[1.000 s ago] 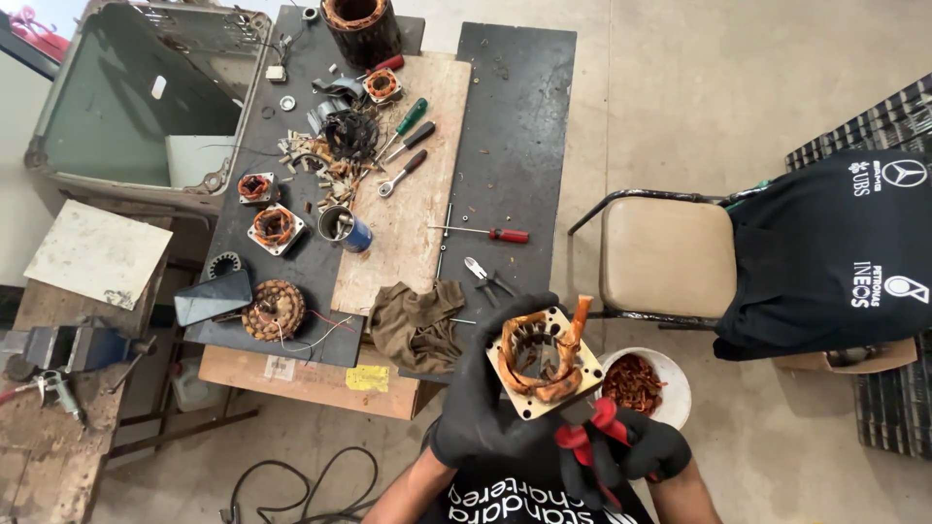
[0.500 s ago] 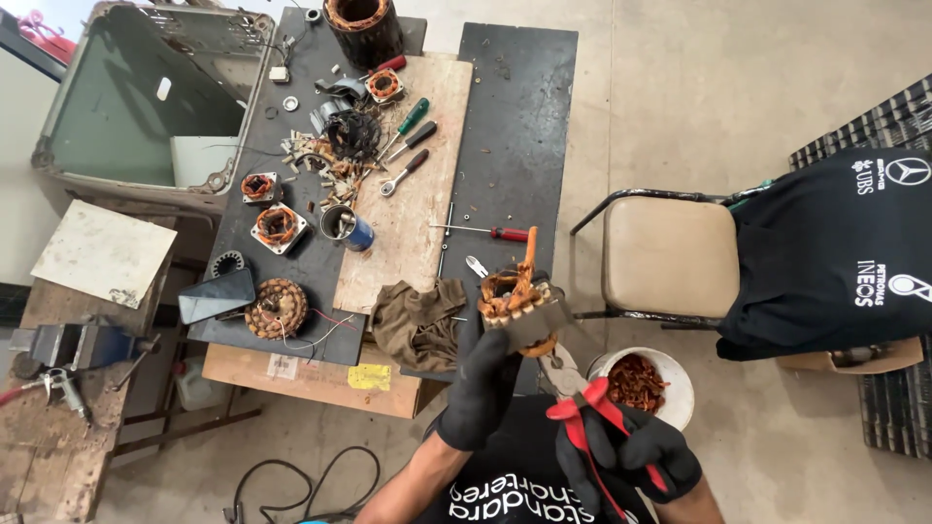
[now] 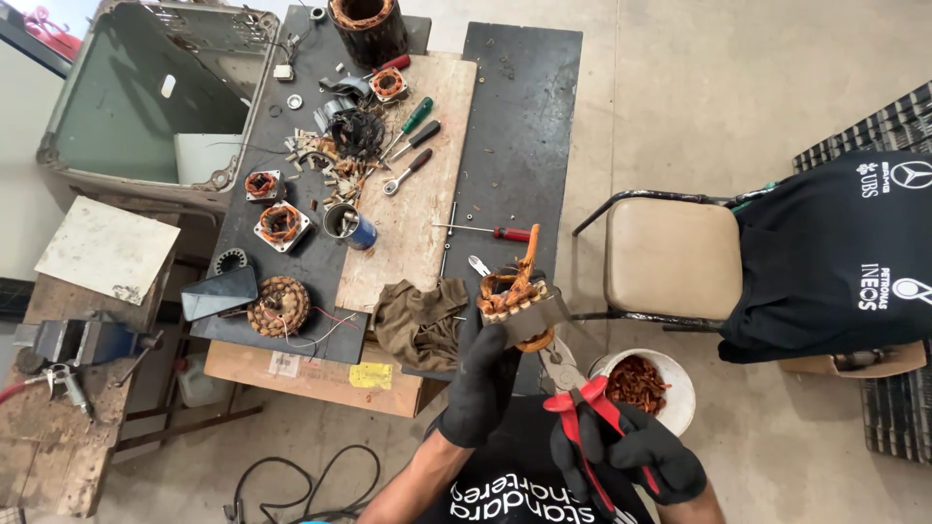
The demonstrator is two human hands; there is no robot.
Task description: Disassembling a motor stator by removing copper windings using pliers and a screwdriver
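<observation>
Over cluttered workbench [image 3: 505,146], concrete floor, left grip [image 3: 481,378] clamping stator [image 3: 516,301], right [image 3: 631,451] clamping pliers [image 3: 578,408]

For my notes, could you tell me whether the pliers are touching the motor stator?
Cannot tell. In the head view, the pliers in the right hand have their tips beside the stator, but no contact or gap shows plainly.

Desk [image 3: 515,126]: wooden board [image 3: 422,194], screwdrivers [image 3: 413,118], ratchet [image 3: 406,172], blue can [image 3: 349,226], brown rag [image 3: 417,320]. Beside: padded chair [image 3: 670,257], white bowl [image 3: 680,374] of copper scraps, vise [image 3: 68,344].
</observation>
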